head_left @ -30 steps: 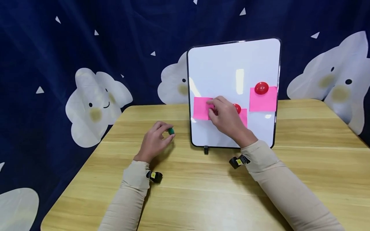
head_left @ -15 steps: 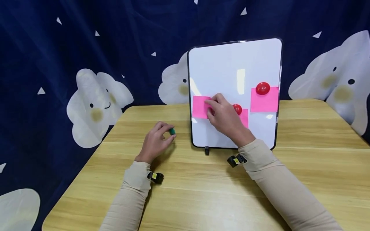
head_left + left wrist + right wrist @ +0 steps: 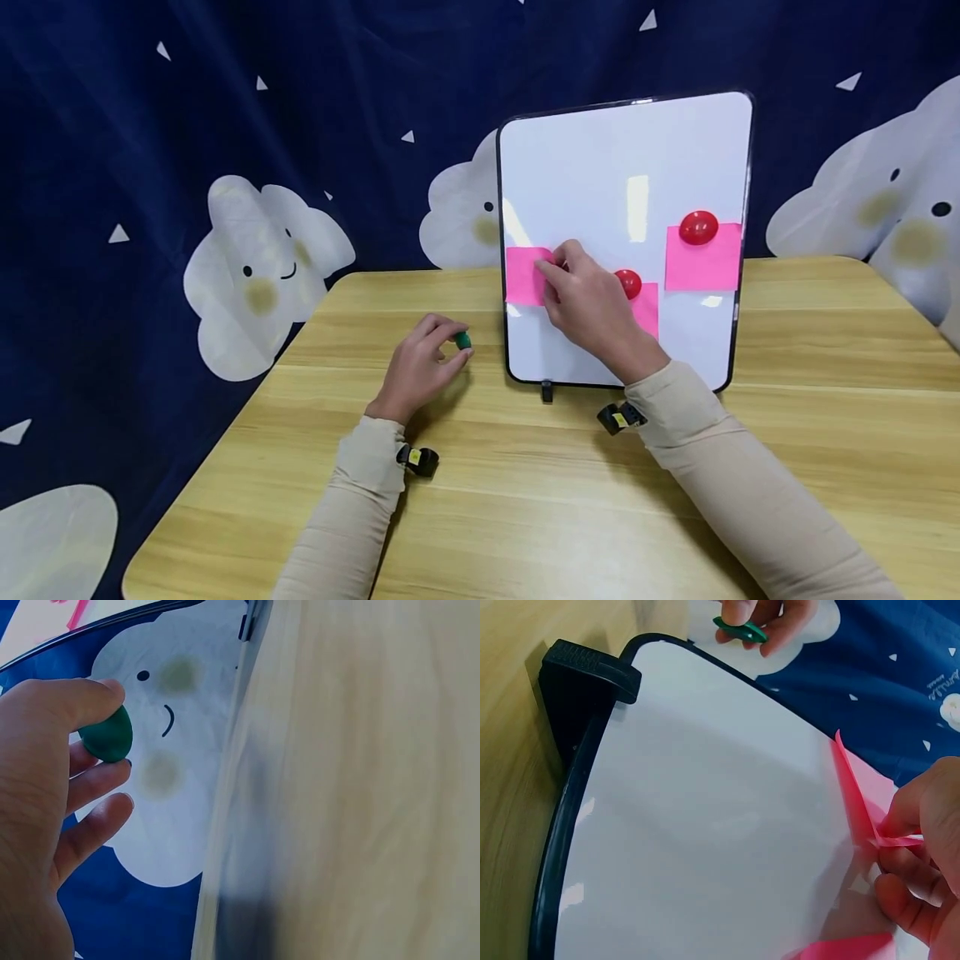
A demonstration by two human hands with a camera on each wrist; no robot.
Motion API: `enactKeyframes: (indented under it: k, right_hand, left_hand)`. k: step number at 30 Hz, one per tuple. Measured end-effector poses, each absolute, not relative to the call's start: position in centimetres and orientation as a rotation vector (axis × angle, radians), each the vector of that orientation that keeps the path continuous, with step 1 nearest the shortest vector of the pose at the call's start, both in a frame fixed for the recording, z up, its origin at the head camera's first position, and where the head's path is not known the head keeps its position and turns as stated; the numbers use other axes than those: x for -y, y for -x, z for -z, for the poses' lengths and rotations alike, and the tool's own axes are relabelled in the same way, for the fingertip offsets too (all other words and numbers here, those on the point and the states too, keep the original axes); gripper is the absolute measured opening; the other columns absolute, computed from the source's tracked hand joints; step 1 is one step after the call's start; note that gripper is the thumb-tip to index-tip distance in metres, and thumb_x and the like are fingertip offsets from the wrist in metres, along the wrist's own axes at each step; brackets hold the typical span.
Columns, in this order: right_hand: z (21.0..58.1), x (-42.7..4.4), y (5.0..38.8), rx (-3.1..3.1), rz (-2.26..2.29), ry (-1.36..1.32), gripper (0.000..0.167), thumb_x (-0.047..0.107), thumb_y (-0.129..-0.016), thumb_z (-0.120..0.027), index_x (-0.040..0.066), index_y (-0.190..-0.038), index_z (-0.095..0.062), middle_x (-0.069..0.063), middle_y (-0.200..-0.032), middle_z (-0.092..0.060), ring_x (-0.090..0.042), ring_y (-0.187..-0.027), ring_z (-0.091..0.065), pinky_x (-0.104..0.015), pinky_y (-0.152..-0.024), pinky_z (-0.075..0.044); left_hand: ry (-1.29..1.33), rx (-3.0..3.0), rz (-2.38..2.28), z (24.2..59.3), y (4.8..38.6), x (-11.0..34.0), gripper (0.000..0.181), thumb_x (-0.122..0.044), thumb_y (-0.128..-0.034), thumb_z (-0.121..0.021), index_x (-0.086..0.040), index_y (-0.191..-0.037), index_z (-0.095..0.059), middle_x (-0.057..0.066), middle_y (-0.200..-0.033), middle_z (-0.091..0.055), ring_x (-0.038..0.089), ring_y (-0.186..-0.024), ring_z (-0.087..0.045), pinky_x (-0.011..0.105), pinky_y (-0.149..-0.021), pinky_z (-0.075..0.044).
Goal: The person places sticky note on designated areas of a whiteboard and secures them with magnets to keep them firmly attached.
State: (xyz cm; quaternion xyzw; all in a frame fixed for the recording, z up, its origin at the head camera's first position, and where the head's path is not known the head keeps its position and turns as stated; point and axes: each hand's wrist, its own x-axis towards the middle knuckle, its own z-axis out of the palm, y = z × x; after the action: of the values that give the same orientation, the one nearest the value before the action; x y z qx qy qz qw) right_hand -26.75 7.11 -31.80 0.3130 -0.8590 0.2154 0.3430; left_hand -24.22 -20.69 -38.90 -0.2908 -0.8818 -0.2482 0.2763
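Note:
My left hand (image 3: 420,367) is held above the table, left of the whiteboard (image 3: 577,183), and pinches a round green magnet (image 3: 109,736) between thumb and fingertips. At the board's left side my right hand (image 3: 596,308) grips the right edge of a pink sticky note (image 3: 525,275). Seen from the right wrist, that note (image 3: 871,787) is creased where thumb and fingers hold it. A second pink note (image 3: 647,310), partly hidden by the right hand, sits under a red magnet (image 3: 628,283). Further right, another red magnet (image 3: 698,227) lies over the top of a third pink note (image 3: 701,265).
The board stands upright on a wooden table (image 3: 510,517), on small black feet (image 3: 547,392). Behind it hangs a dark blue curtain (image 3: 360,67) with white clouds. Each wrist wears a small black camera.
The right hand and its pink note have slid slightly left, closer to the board's left edge. The left hand keeps hold of the green magnet. The head view has shifted a little.

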Motion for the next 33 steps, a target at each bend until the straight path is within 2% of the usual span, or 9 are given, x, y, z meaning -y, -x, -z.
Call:
enactKeyframes:
  k: [12,20,33]
  right_hand:
    - [32.1,-6.4,26.7,2.281,-0.425,-0.791,0.047,0.005,-0.08,-0.08,0.001,-0.125,-0.069,-0.018,-0.097,-0.055,-0.026,-0.08,-0.055,-0.031,-0.062,-0.054]
    - [32.1,-6.6,26.5,2.265,-0.369,-0.729,0.048,0.007,-0.078,-0.082,0.006,-0.124,-0.071,-0.018,-0.094,-0.054,-0.027,-0.077,-0.054,-0.034,-0.058,-0.053]
    - [32.3,-6.6,26.4,2.263,-0.376,-0.69,0.051,0.011,-0.079,-0.082,0.008,-0.128,-0.07,-0.017,-0.092,-0.055,-0.026,-0.076,-0.054,-0.035,-0.057,-0.053]
  left_hand:
    - [0.752,2.336,0.71,38.6,24.3,21.3,0.033,-0.016,-0.0859,-0.081,-0.006,-0.115,-0.072,0.006,-0.106,-0.062,0.022,-0.086,-0.066,0.032,-0.065,-0.057]
    - [0.749,2.32,0.754,37.5,25.0,20.5,0.032,-0.017,-0.0877,-0.08,-0.007,-0.117,-0.071,0.004,-0.109,-0.062,0.017,-0.094,-0.065,0.029,-0.067,-0.055]
    - [0.779,2.258,0.839,35.9,25.6,18.6,0.034,-0.015,-0.0869,-0.08,-0.007,-0.118,-0.071,0.005,-0.11,-0.062,0.015,-0.097,-0.064,0.028,-0.068,-0.055]
